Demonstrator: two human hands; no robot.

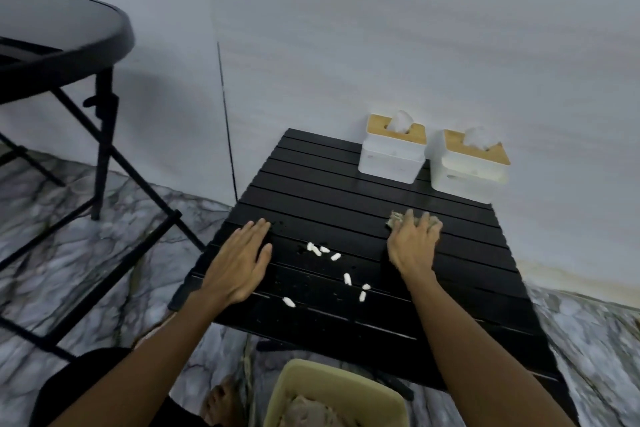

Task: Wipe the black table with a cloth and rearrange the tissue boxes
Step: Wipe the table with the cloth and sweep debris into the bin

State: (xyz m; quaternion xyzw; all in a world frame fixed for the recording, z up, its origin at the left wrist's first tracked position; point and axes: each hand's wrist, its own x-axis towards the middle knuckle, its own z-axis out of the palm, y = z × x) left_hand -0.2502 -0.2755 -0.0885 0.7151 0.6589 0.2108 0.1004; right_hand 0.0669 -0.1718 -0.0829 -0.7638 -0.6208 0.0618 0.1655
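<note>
Overhead, a pale wall (pixel 381 28) filled the far side of the view; grey veined marble floor (pixel 86 253) below it. Round black table (pixel 69 35) on folding legs stood at the left, well apart from the work area.

Black slatted table (pixel 329 191) sat low against the wall, near centre. Beige tub (pixel 298 381) on the floor at the near edge of the view, just in front of the table, with something crumpled and greyish inside; could not tell what.

Two white tissue boxes with wooden lids stood at the table's far right corner, side by side along the wall: left box (pixel 391 163) and right box (pixel 467 173), a narrow gap between them, a tissue sticking up from each.

Left hand (pixel 239 260) lay flat, palm down on the slats near the table's left edge, fingers straight and together, holding nothing. Right hand (pixel 412 243) was on the right half of the table, nearer than the boxes, fingers bent over a small crumpled cloth (pixel 396 217), gripping it against the surface; cloth showed only past the fingertips.

Several small white bits (pixel 315 249) lay scattered on the slats between the two hands.
</note>
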